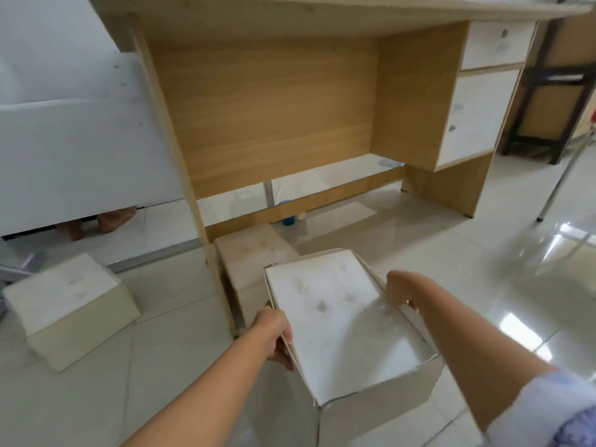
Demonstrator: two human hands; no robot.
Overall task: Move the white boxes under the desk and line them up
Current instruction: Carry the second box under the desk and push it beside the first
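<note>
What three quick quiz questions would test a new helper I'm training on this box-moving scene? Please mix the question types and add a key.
1. True or false: the box in front of the person is gripped by both the left hand and the right hand.
2. Where is the box that is already under the desk? A) beside the left leg B) against the drawers C) in the middle
3. Fill in: another box sits on the floor, to the ___ of the desk, outside it.

Key: 1 true; 2 A, the box by the leg; 3 left.
</note>
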